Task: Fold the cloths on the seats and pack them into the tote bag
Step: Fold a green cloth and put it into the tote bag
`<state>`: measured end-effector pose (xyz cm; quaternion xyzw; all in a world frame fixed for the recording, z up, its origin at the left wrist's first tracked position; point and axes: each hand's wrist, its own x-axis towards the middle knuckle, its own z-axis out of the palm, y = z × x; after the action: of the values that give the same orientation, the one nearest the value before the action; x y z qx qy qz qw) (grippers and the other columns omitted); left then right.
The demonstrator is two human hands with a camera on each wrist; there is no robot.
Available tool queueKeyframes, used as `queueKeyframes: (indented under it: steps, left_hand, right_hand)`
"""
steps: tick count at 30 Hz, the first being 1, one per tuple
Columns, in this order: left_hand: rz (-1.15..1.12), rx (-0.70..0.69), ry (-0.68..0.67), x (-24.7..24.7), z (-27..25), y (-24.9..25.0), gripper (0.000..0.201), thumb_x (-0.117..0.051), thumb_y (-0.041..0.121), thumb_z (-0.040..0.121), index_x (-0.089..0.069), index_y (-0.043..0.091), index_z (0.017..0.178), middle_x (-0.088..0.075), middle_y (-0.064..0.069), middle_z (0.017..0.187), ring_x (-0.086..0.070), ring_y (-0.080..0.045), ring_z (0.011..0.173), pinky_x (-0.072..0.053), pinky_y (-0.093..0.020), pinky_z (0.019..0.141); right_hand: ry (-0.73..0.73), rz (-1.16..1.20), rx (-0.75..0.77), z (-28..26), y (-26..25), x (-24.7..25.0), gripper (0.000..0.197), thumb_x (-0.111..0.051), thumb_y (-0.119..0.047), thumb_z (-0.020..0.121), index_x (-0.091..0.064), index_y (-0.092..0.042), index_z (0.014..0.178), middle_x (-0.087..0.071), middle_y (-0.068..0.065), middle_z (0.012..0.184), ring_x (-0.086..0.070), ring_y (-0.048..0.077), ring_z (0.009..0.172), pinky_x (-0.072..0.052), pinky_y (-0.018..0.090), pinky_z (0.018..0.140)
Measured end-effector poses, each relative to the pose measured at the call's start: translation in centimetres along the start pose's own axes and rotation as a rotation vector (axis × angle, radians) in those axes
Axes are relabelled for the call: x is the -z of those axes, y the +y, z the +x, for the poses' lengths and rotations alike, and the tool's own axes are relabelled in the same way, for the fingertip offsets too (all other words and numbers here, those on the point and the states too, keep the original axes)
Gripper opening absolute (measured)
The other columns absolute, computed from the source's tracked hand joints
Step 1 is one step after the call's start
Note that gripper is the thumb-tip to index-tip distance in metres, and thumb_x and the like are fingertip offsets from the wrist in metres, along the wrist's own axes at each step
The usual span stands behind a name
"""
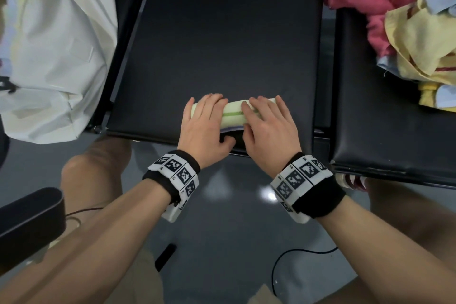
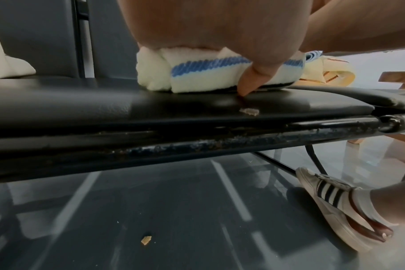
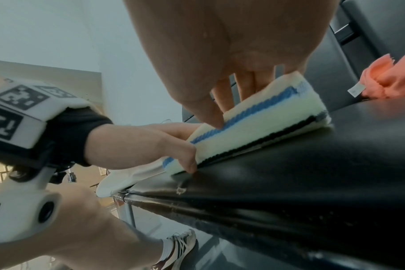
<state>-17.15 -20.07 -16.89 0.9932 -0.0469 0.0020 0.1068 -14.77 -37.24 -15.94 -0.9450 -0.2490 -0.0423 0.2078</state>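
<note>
Black vinyl middle seat (image 1: 222, 44) lies bare beyond the folded cream cloth (image 1: 233, 112) near its front edge. White tote bag (image 1: 56, 57) left, cloth pile (image 1: 399, 20) right. Left hand (image 1: 203, 128) and right hand (image 1: 267, 128) press flat-fingered on it.

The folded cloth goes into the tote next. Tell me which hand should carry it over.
Left, probably. The left hand already rests on the folded cloth, and the tote bag sits on that side; the right hand would have to cross over.
</note>
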Motion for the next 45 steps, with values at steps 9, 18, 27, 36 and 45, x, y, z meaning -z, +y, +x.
queueKeyframes:
  steps: [9,18,27,36,45]
  left_hand:
    - [-0.082,0.004,0.026,-0.4,2.6,-1.5,0.075,-0.051,0.052,0.066,-0.051,0.015,0.132,-0.048,0.001,0.139,-0.040,-0.020,0.135,-0.028,-0.042,0.112]
    - [-0.081,-0.080,-0.052,1.3,2.2,-2.4,0.060,-0.065,0.032,0.066,-0.050,0.017,0.123,-0.054,0.001,0.123,-0.050,-0.022,0.115,-0.038,-0.039,0.100]
    - [-0.118,-0.009,0.023,5.8,-3.1,-5.2,0.058,-0.049,0.043,0.068,-0.059,0.027,0.123,-0.060,0.006,0.112,-0.058,-0.019,0.105,-0.037,-0.040,0.100]
    - [-0.448,0.330,0.589,15.2,-5.4,-13.3,0.056,-0.072,0.011,0.071,-0.055,0.011,0.125,-0.052,-0.011,0.128,-0.048,-0.028,0.120,-0.040,-0.040,0.107]
    - [-0.947,0.578,0.751,23.6,-6.0,-22.1,0.025,-0.060,0.016,0.096,-0.067,0.014,0.120,-0.067,0.006,0.106,-0.063,-0.009,0.095,-0.049,-0.020,0.091]
  right_hand:
    - [-0.145,-0.115,-0.079,1.5,-0.5,-2.0,0.083,-0.046,-0.045,0.071,-0.039,-0.004,0.143,-0.048,0.015,0.138,-0.040,0.034,0.133,-0.022,0.057,0.116]
    - [-0.179,-0.218,-0.080,2.5,-0.6,-1.0,0.064,-0.056,-0.032,0.071,-0.048,-0.012,0.132,-0.055,0.007,0.117,-0.053,0.029,0.108,-0.038,0.047,0.100]
    - [-0.530,-0.169,-0.110,3.5,-6.6,5.1,0.052,-0.055,-0.037,0.086,-0.040,-0.025,0.134,-0.053,0.003,0.119,-0.055,0.028,0.111,-0.042,0.040,0.092]
    - [-0.384,0.188,-0.121,10.3,-19.9,8.4,0.043,-0.066,-0.037,0.082,-0.054,-0.021,0.120,-0.063,0.002,0.106,-0.061,0.022,0.096,-0.052,0.038,0.085]
    - [-0.209,0.498,-0.126,19.3,-34.3,6.2,0.066,-0.064,-0.035,0.080,-0.043,-0.037,0.142,-0.055,0.002,0.134,-0.044,0.022,0.126,-0.039,0.025,0.098]
